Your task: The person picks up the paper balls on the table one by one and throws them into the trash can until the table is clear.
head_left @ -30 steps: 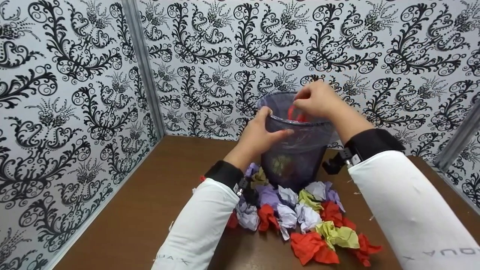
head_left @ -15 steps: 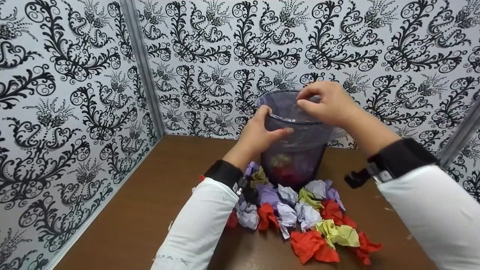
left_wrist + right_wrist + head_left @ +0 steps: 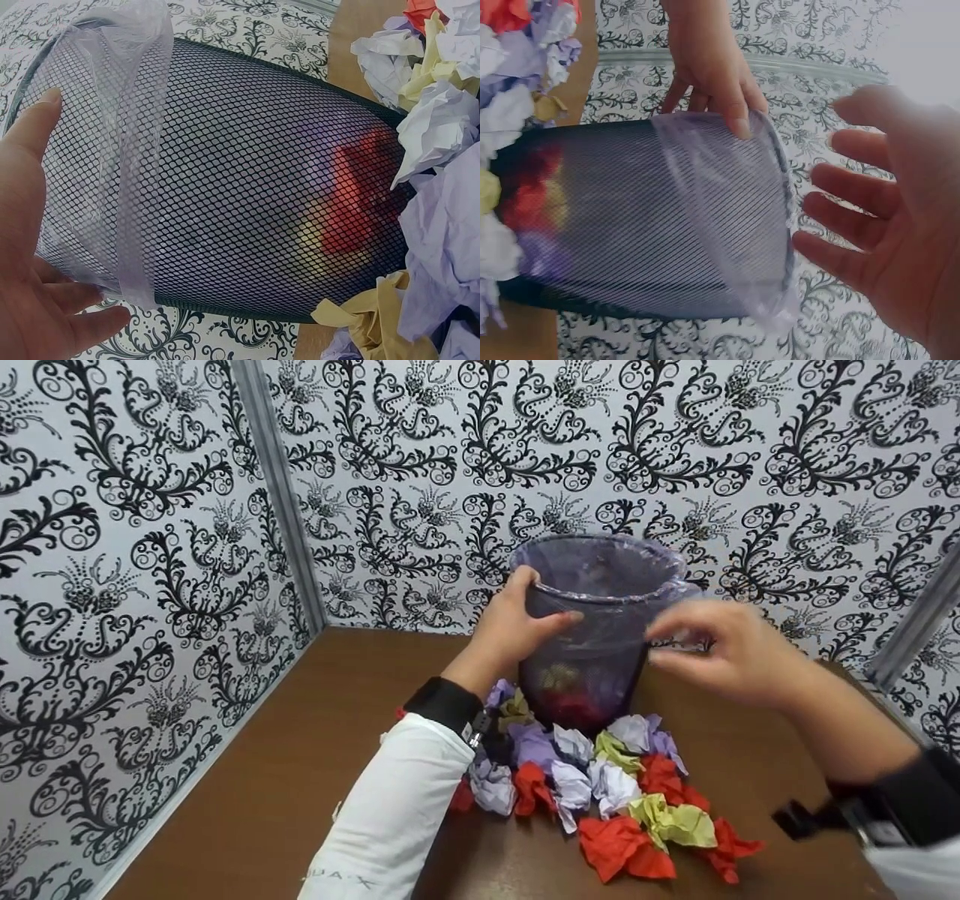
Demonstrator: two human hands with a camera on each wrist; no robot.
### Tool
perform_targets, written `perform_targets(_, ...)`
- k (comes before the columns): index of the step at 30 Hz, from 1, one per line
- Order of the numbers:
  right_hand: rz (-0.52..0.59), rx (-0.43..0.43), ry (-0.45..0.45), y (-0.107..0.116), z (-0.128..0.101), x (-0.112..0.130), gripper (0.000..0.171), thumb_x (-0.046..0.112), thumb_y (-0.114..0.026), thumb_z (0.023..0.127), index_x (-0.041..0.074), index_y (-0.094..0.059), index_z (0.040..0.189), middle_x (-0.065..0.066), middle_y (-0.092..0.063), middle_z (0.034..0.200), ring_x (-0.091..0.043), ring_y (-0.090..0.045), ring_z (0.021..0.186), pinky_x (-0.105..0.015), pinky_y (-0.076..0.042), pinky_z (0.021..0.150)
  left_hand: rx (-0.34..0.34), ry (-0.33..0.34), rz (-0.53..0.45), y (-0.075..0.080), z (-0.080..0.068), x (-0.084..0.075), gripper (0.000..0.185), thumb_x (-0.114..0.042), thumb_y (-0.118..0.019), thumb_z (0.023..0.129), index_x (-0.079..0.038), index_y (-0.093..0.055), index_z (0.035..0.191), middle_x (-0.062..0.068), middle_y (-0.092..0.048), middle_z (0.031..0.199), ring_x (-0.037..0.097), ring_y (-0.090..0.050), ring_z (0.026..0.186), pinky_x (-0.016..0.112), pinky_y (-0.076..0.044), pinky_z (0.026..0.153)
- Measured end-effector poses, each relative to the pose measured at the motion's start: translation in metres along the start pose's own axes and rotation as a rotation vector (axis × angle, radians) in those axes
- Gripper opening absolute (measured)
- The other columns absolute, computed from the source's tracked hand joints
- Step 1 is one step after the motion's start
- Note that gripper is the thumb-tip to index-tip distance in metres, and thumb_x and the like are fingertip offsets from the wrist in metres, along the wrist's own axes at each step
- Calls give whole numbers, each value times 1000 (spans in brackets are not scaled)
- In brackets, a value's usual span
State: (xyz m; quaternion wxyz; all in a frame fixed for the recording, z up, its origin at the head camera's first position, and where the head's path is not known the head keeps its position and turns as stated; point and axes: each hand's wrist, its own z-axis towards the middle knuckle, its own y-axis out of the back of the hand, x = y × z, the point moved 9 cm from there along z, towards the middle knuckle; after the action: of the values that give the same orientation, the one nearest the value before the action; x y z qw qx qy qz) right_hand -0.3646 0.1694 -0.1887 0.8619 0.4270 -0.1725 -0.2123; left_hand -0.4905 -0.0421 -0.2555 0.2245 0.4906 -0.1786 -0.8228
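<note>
The left hand (image 3: 517, 626) grips the rim of the mesh wastebasket (image 3: 592, 622) at the back of the worktop (image 3: 300, 750); a firm hold should keep it upright. The right hand (image 3: 720, 649) hovers beside it, fingers spread, empty. The left wrist view shows red paper (image 3: 360, 202) inside; crumpled paper balls (image 3: 600, 787) lie in front.

Even, bright, diffuse light fills all views; shadows are soft and short, lying just under the crumpled paper (image 3: 600, 795) on the table (image 3: 315, 765). The right hand (image 3: 731, 656) is motion-blurred in the head view, its fingers (image 3: 675, 622) smeared. Both wrist views look washed out and pale, with soft focus near the fingers.
</note>
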Motion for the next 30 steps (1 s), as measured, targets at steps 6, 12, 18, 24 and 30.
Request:
perform_targets(6, 4, 214, -142, -33, -54, -24, 40, 35, -76, 83, 24, -63, 119, 11, -65, 117, -1, -61, 88, -30, -55, 83, 6, 11, -23, 0, -1, 1, 72, -70, -77, 58, -33, -45, 109, -6, -59, 101, 14, -61, 91, 35, -54, 78)
perform_targets(12, 31, 340, -291, -60, -107, -47, 58, 46, -78, 77, 28, -58, 128, 8, -62, 123, -10, -59, 99, -32, -55, 83, 13, 18, -42, -1, -1, 0, 72, -70, -78, 59, -33, -45, 112, -6, -58, 104, 14, -60, 93, 35, -54, 80)
perform_targets(18, 141, 437, -382, -85, -148, -57, 70, 41, -84, 70, 22, -56, 131, 0, -63, 114, -21, -61, 97, -30, -54, 75, 6, 7, 5, 0, 0, 0, 73, -72, -76, 60, -32, -43, 112, -5, -60, 102, 13, -61, 91, 33, -53, 79)
perform_targets(24, 233, 490, -465, -101, -174, -64, 76, 37, -86, 68, 13, -53, 133, -5, -63, 114, -24, -62, 95, -28, -53, 73, 17, -2, 5, -1, 1, -3, 74, -72, -75, 60, -31, -43, 112, -5, -60, 101, 14, -61, 91, 35, -54, 79)
perform_targets(30, 302, 540, -466, -121, -180, -65, 78, 36, -89, 63, 16, -54, 131, -4, -63, 117, -21, -63, 95, -28, -53, 74, 19, 21, -19, -2, -2, -1, 73, -70, -77, 59, -32, -44, 112, -5, -60, 102, 14, -61, 92, 35, -54, 80)
